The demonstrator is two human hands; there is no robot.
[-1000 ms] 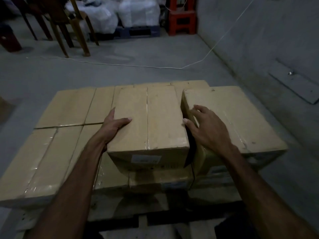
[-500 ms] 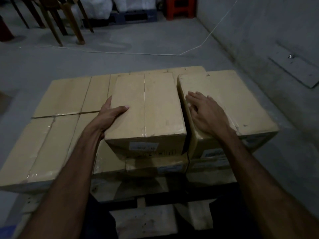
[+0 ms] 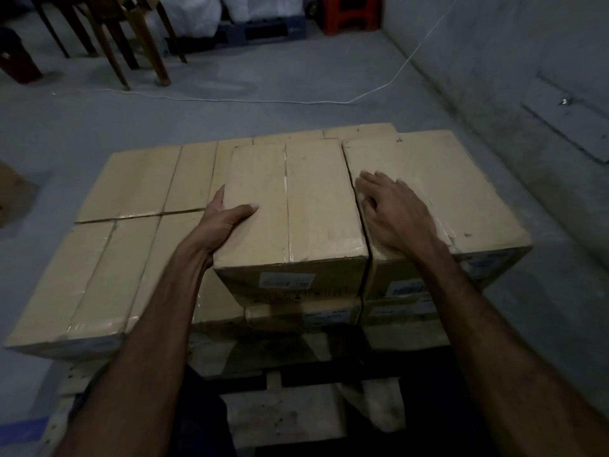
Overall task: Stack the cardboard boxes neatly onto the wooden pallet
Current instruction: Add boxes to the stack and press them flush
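Several tan cardboard boxes lie stacked on a wooden pallet (image 3: 290, 413). Two boxes form an upper layer: a middle box (image 3: 316, 206) and a right box (image 3: 438, 192), now side by side with only a thin gap. My left hand (image 3: 227, 222) grips the middle box's left edge, thumb on top and fingers down its side. My right hand (image 3: 392, 209) lies flat, fingers spread, on the right box's top near the seam. Lower-layer boxes (image 3: 131, 206) cover the left part.
Bare concrete floor surrounds the pallet. A concrete wall (image 3: 527, 61) runs along the right. A white cord (image 3: 263, 101) crosses the floor behind. Wooden chair legs (image 3: 131, 44), white sacks (image 3: 197, 11) and a red stool (image 3: 352, 11) stand at the back.
My right hand came out of the gap between the two upper boxes and now lies on the right box's top. The gap has closed. My left hand kept its hold.
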